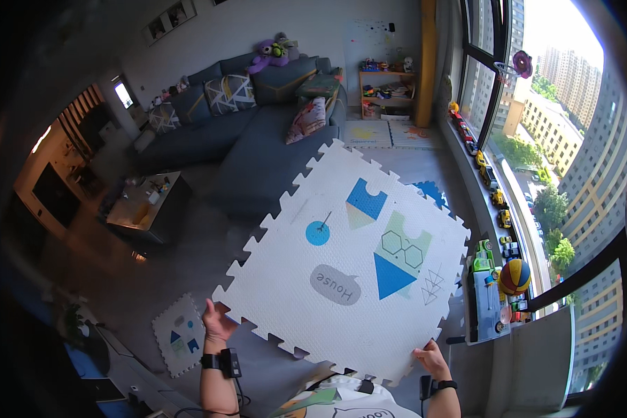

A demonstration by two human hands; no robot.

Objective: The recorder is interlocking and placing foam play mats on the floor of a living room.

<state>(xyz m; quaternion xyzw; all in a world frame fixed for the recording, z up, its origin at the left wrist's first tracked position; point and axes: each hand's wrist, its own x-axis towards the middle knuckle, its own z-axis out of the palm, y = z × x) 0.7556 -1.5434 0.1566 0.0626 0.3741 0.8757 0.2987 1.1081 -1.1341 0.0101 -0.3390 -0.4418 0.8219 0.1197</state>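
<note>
A large white foam play mat tile (292, 279) with jigsaw edges is held up in front of me, tilted. Blue and green house shapes, a blue circle and a grey speech bubble are printed on it. My left hand (219, 322) grips its left corner, thumb up and the other fingers partly hidden. At the near right edge my right hand (433, 359) pinches the tile, its fingertips partly behind the foam. A second, similar foam tile (179, 334) lies on the floor to the left. Part of a blue foam piece (433, 191) shows beyond the held tile.
A grey sofa (240, 150) with cushions stands ahead. Left of it is a low coffee table (144, 209). Toy vehicles (498, 198) line the windowsill at right, near a ball (515, 276) and a toy cart (485, 306). More floor tiles (390, 134) lie before a shelf (388, 90).
</note>
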